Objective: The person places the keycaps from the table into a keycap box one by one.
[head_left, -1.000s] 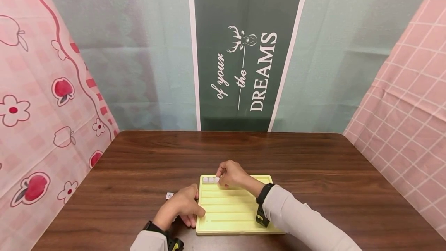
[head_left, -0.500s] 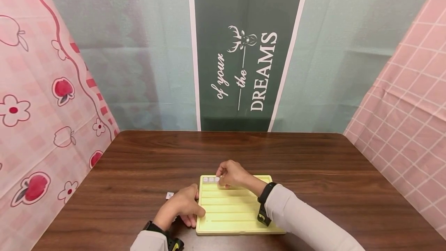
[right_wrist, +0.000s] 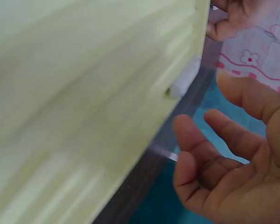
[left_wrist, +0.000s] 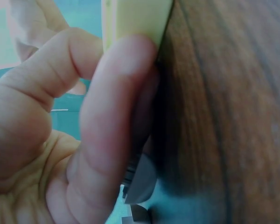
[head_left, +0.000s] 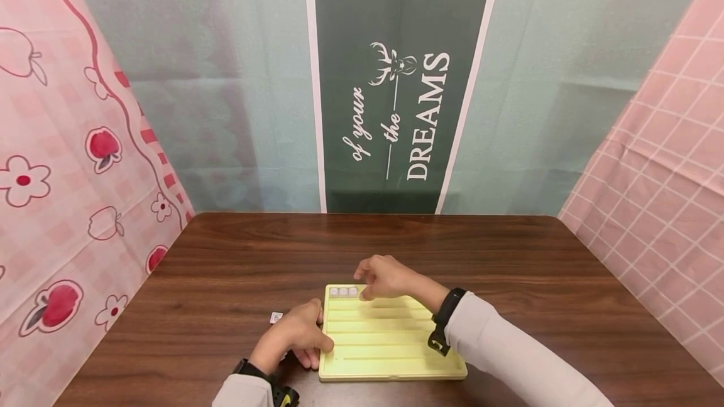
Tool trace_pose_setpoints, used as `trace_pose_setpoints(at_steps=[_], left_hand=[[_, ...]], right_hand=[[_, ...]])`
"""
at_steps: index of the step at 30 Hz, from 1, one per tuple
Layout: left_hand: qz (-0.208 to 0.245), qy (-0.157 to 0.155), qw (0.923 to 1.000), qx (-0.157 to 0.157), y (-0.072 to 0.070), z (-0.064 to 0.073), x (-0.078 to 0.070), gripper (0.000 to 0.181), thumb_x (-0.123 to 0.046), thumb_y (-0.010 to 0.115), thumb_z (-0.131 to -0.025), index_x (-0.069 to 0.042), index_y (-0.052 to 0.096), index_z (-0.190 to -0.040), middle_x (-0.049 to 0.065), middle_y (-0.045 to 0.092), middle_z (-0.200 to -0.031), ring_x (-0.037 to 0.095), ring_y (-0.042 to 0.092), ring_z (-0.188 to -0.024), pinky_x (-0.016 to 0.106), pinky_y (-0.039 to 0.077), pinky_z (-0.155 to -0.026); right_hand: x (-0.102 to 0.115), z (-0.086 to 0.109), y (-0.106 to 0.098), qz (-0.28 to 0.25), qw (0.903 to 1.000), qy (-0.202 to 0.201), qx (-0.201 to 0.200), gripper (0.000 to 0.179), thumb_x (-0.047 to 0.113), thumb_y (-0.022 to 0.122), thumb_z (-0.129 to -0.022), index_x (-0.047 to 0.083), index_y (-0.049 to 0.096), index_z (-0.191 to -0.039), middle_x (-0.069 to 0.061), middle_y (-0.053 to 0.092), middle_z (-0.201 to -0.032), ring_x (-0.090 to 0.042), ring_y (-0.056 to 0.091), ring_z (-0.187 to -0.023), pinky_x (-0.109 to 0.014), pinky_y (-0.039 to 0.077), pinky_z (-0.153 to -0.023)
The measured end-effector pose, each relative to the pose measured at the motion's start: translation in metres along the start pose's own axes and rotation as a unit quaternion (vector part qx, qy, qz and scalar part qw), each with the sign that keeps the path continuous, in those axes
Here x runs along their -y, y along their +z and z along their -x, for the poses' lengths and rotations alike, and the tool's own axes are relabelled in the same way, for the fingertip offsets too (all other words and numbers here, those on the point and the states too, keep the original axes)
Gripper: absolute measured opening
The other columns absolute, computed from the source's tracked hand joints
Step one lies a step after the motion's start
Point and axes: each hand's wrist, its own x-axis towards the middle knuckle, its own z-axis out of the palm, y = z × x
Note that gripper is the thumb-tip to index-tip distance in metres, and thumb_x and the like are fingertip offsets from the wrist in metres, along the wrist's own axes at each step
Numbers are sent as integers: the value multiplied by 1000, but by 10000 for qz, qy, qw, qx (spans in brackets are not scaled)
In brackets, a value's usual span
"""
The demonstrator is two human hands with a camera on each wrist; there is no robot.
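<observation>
The left hand (head_left: 298, 331) grips the left side of a rectangular, ridged yellow tray (head_left: 390, 352) on a brown wood-grain table (head_left: 526, 306); the right hand (head_left: 389, 277), fingers parted, hovers beside three small white blocks (head_left: 343, 292) in the tray's far left corner.

I'm seeing a yellow ridged tray (head_left: 384, 335) lying flat, lower middle of my head view, three white tiles (head_left: 343, 292) lined up in its upper-left corner.
</observation>
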Motion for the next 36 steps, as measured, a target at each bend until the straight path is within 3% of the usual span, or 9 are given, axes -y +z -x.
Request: trace_pose_setpoints(at_steps=[6, 12, 22, 26, 36], left_hand=[[-41, -47, 10000, -2, 0, -1, 0, 36, 4, 65, -60, 1, 41, -86, 11, 55, -49, 16, 55, -37, 26, 50, -34], [-79, -2, 10000, 8, 0, -1, 1, 35, 4, 65, -60, 1, 41, -85, 11, 55, -49, 16, 54, -37, 26, 50, -33], [-117, 20, 9999, 30, 0, -1, 0, 35, 3, 65, -61, 0, 41, -85, 11, 55, -49, 16, 54, -37, 25, 50, -33], [-127, -3, 9999, 20, 0, 0, 0, 35, 3, 65, -61, 0, 41, -86, 11, 55, -50, 16, 54, -37, 25, 50, -33], [-91, 39, 9999, 43, 0, 0, 0, 34, 3, 65, -62, 1, 41, -86, 12, 56, -50, 16, 55, -37, 26, 50, -33]], right_hand=[[2, 9, -9, 367, 9983, -59, 458, 46, 15, 73, -74, 2, 58, -116, -10, 61, -112, -27, 55, -100, -41, 53, -79], [1, 17, -12, 754, 9946, -28, 716, 48, 18, 71, -76, 4, 56, -120, -9, 59, -119, -27, 50, -110, -44, 47, -89], [-3, 35, -12, 1474, 9855, 483, 685, 57, 28, 74, -73, 16, 54, -125, -12, 51, -119, -33, 45, -109, -57, 44, -82], [-6, 39, -11, 1558, 9839, 563, 670, 58, 29, 75, -72, 18, 55, -125, -15, 49, -124, -35, 44, -112, -61, 41, -86], [-10, 42, -13, 1417, 9872, 441, 584, 51, 28, 73, -74, 14, 57, -121, -15, 49, -120, -34, 47, -106, -55, 46, -82]])
